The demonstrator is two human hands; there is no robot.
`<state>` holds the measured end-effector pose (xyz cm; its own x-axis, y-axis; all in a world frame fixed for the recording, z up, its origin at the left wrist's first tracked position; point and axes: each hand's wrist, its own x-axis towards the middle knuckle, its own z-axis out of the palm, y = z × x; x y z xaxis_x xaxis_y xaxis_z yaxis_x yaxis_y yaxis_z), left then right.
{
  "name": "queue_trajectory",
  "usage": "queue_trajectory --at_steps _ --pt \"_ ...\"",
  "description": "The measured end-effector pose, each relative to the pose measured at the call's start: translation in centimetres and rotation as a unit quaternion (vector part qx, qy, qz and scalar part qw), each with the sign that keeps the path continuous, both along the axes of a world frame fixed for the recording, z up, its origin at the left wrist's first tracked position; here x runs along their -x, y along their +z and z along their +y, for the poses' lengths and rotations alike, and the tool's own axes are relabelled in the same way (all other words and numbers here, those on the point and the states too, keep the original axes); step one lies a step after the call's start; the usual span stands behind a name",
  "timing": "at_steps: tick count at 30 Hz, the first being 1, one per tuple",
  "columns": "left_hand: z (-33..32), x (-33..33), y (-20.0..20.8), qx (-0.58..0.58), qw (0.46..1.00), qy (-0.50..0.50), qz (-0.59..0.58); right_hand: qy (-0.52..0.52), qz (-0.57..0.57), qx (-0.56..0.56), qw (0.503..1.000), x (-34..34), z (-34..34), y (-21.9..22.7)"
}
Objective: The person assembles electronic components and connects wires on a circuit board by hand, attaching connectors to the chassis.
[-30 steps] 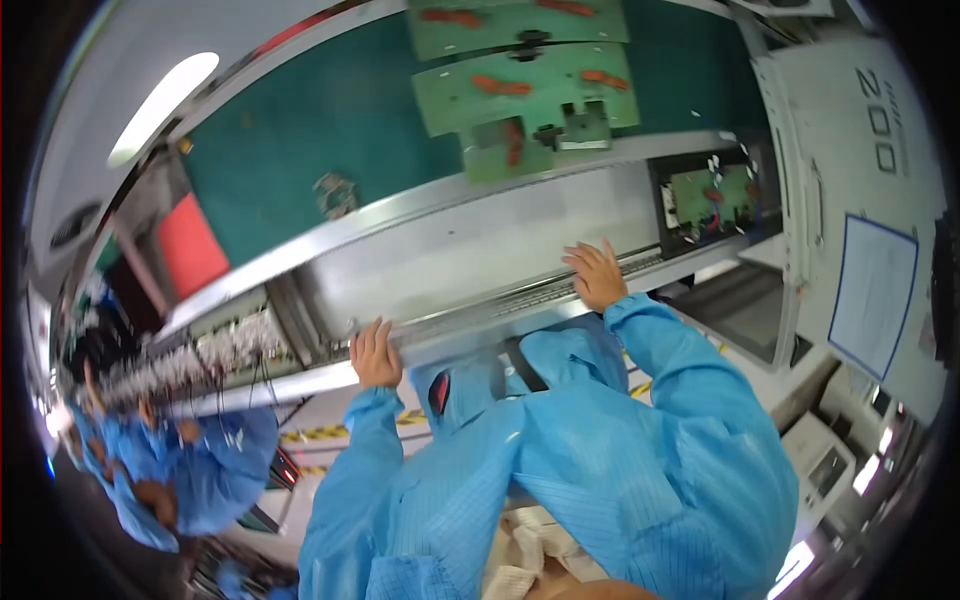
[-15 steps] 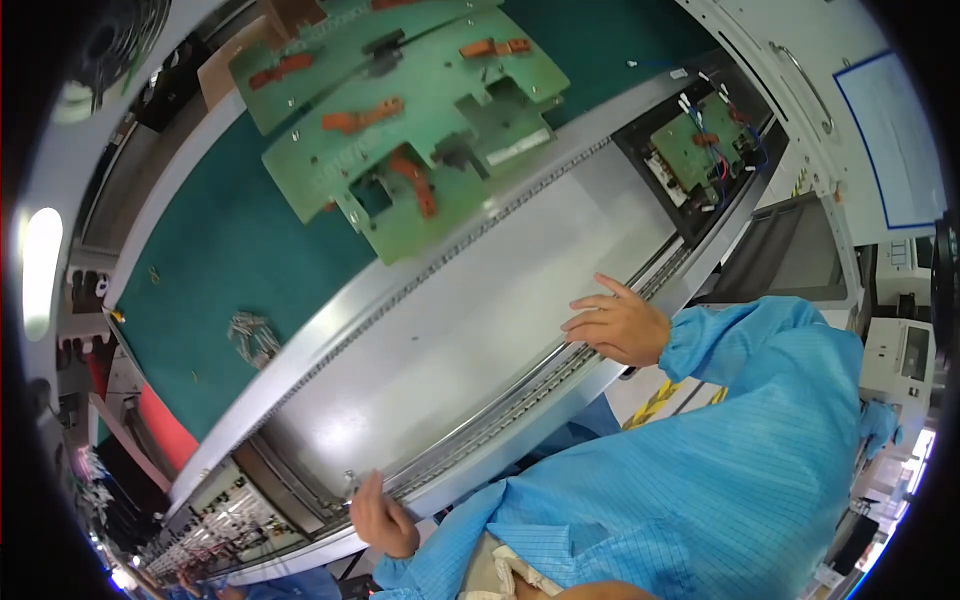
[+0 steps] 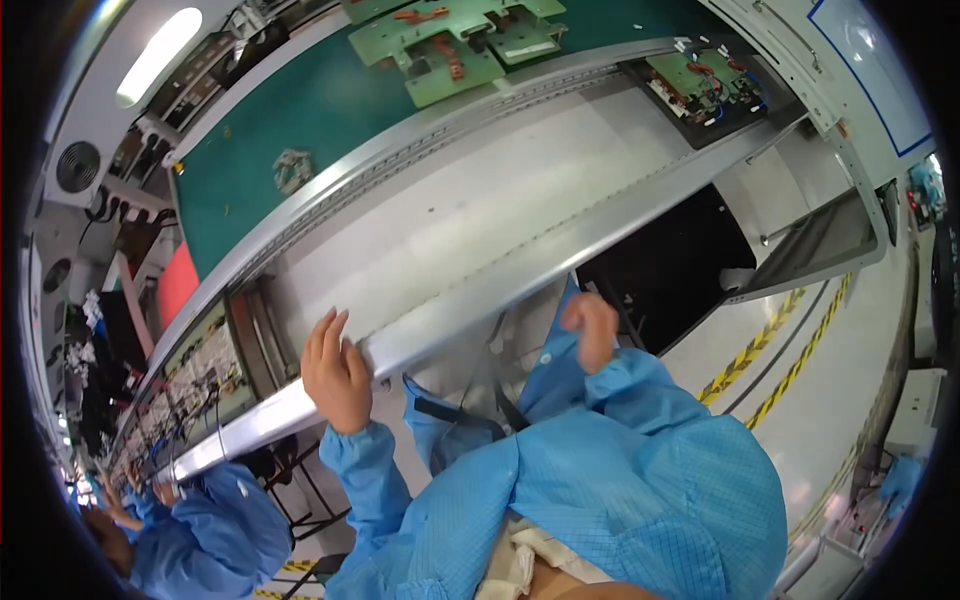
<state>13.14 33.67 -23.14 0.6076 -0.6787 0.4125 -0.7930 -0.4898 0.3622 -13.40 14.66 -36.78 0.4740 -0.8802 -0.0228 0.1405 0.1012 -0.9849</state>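
Note:
My left hand (image 3: pixel 338 375) is raised at the near metal rail (image 3: pixel 450 310) of the conveyor, open and holding nothing, its fingers stretched up. Over my lap, to the right, my right hand (image 3: pixel 595 328) is a little blurred. Its fingers are loosely bent, thumb apart, and nothing shows in them. Between the rails lies the pale conveyor bed (image 3: pixel 430 230). At its right end sits a black tray (image 3: pixel 725 130) carrying a green circuit board (image 3: pixel 685 82) with blue and red wires. Neither hand touches that tray.
Green fixture plates (image 3: pixel 385 50) with orange clamps stand over the green bench mat (image 3: pixel 240 185), beside a bundled pale cable (image 3: pixel 293 172). Another board (image 3: pixel 195 370) sits at the conveyor's left end. A person in blue (image 3: pixel 215 530) works at lower left. A black panel (image 3: pixel 670 270) lies below the rail.
My view has shifted, so the conveyor appears higher. My right hand has come back off the near rail toward my body, fingers more bent. My left hand now shows fully, with fingers stretched.

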Motion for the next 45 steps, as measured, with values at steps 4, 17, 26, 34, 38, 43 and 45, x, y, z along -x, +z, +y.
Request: queue_trajectory --at_steps 4,17,26,34,38,43,45 --pt "1.8 0.2 -0.6 -0.002 0.999 0.040 -0.010 0.126 -0.040 -0.436 0.890 -3.9 2.6 -9.3" --pt "1.1 1.8 -1.6 0.001 0.996 0.087 0.025 0.376 0.031 -0.160 0.912 -9.7 -2.5 -42.8" --pt "1.1 1.4 -1.9 0.064 0.993 0.092 0.031 0.265 -0.191 -0.244 0.913 7.7 -14.3 -37.1" --pt "1.5 0.2 -2.3 0.151 0.985 0.070 0.043 0.323 -0.205 -0.426 0.820 16.6 -18.9 -30.2" --pt "2.0 0.3 -2.0 0.149 0.987 0.039 0.053 0.110 0.228 -0.481 0.839 10.9 -12.7 -20.5" --pt "1.8 0.2 -2.5 0.146 0.987 0.001 0.063 0.182 0.356 -0.307 0.864 5.6 -13.1 -17.7" --pt "1.8 0.1 -2.7 0.141 0.989 -0.011 0.050 0.228 0.317 -0.247 0.887 3.7 -12.1 -17.6"
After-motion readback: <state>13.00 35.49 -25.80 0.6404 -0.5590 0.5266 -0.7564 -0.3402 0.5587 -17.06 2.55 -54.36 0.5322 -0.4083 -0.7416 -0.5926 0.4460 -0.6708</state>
